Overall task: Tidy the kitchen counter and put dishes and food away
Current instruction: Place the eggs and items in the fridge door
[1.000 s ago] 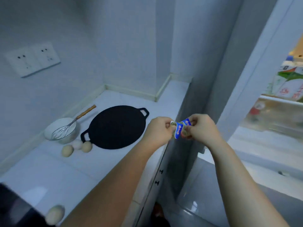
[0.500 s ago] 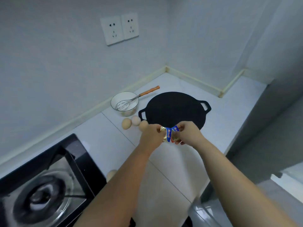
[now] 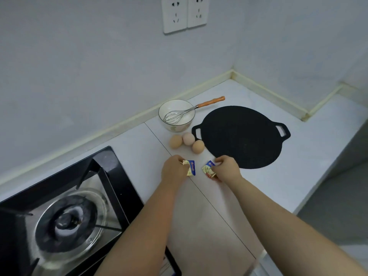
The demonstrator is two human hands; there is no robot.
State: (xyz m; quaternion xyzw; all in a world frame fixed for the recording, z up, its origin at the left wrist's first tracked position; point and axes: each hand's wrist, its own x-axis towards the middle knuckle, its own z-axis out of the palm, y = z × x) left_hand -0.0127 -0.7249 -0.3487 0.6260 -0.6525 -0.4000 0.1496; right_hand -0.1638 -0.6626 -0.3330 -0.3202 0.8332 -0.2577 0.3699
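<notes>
Over the white counter (image 3: pixel 278 176), my left hand (image 3: pixel 174 170) pinches a small gold and blue foil packet (image 3: pixel 190 167). A little to its right, my right hand (image 3: pixel 227 169) pinches a second gold, blue and red foil packet (image 3: pixel 208 170). The two packets are apart by a short gap. Just beyond my hands lie three eggs (image 3: pixel 187 142) in a cluster. A black flat griddle pan (image 3: pixel 242 136) with two loop handles lies right of the eggs. Behind the eggs stands a white bowl (image 3: pixel 176 116) with a wire whisk (image 3: pixel 185 113) resting in it.
A black gas hob (image 3: pixel 65 218) with a burner fills the lower left. The counter ends at a drop on the right side. Wall sockets (image 3: pixel 184 13) sit on the tiled wall above the bowl.
The view swung left from the open fridge to the counter and hob. My hands, together on one foil bundle before, have drawn apart, each with a packet.
</notes>
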